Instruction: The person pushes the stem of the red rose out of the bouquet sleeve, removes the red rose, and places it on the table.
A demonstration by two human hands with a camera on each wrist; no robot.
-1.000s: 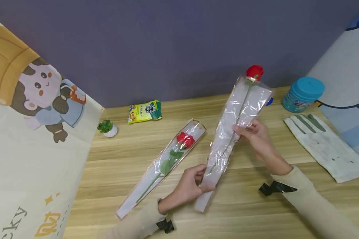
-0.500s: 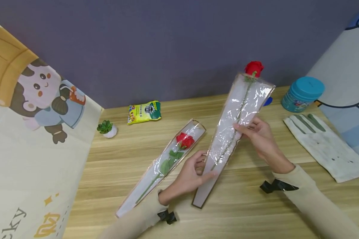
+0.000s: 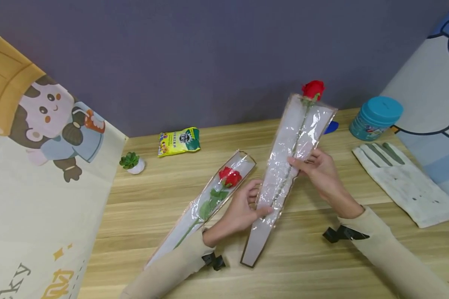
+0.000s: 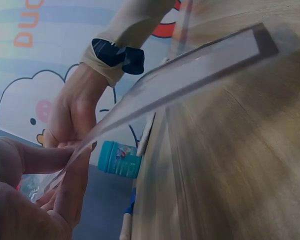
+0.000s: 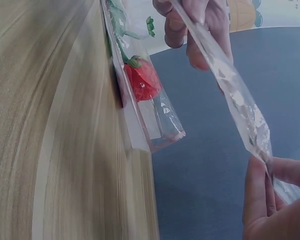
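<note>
A long clear flower sleeve [image 3: 284,166] with a white back is held tilted above the table by both hands. Out of its wide top pokes the red bloom of a rose [image 3: 313,90], while the stem lies inside the sleeve. My left hand [image 3: 247,207] pinches the lower part, thumb in front and fingers behind. Higher up, on the right edge, my right hand [image 3: 319,172] pinches the sleeve with its thumb across the front. In the left wrist view the sleeve's narrow end [image 4: 262,42] juts out past the fingers. A second sleeved rose [image 3: 230,177] lies on the table to the left.
A yellow and green packet [image 3: 178,141] and a small potted succulent [image 3: 132,162] stand at the back left. To the right are a teal lidded jar [image 3: 376,118], white-and-green work gloves [image 3: 408,187] and a blue item [image 3: 331,127] partly behind the sleeve.
My left hand has slid up along the sleeve. The rose's bloom rose slightly, then came back down with the sleeve. The right hand keeps its grip.
</note>
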